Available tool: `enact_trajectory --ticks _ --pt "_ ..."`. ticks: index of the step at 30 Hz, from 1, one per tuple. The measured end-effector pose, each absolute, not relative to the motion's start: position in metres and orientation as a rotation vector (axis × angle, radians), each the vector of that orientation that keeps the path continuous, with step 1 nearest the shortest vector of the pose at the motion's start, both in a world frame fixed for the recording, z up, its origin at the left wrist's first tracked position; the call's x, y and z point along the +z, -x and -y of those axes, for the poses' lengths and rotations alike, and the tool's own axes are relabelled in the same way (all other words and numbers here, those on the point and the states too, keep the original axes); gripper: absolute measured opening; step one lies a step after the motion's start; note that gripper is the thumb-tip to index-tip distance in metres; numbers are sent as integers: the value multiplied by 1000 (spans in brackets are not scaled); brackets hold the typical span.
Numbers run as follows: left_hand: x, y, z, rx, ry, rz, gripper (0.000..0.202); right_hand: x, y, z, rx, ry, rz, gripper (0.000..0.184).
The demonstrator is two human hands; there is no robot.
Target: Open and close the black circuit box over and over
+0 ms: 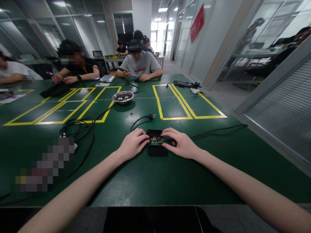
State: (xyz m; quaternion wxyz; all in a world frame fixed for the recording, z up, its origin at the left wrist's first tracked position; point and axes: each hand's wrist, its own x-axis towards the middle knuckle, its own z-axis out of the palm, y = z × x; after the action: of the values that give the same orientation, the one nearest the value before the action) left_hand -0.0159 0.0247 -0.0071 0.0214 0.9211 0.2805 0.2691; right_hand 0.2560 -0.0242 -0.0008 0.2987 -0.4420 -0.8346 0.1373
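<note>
In front of me on the green table lies a small black plastic case [157, 151], opened into two halves. Between the halves sits a green circuit board [154, 142] with copper-coloured coils, and a black cable enters at each end. My left hand [133, 144] is closed at the board's left end, its fingertips pinching the cable there. At the right end, my right hand [182, 143] has thumb and index finger closed about the board's edge, where the other cable [216, 128] comes in. The fingers partly cover both cable joints.
Beyond my hands lie a power plug [152, 116] and a metal bowl [123, 97] of small metal parts. Coiled black cable [75, 126] is at left, near a blurred-out object [46, 165]. Yellow tape [176, 118] marks the table. Co-workers sit across, one holding a screwdriver [123, 70].
</note>
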Motion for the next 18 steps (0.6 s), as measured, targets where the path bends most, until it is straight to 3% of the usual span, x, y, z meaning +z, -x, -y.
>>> enact_trajectory --ticks 4,10,18 --pt "-5 18 -26 793 -2846 -893 18 0 -261 19 290 1265 2214 19" --pt "1 27 -29 750 -2870 -912 21 2 -271 13 215 1446 2345 36" --pt "7 32 -27 778 -2865 -843 23 7 -280 14 199 1189 2311 33"
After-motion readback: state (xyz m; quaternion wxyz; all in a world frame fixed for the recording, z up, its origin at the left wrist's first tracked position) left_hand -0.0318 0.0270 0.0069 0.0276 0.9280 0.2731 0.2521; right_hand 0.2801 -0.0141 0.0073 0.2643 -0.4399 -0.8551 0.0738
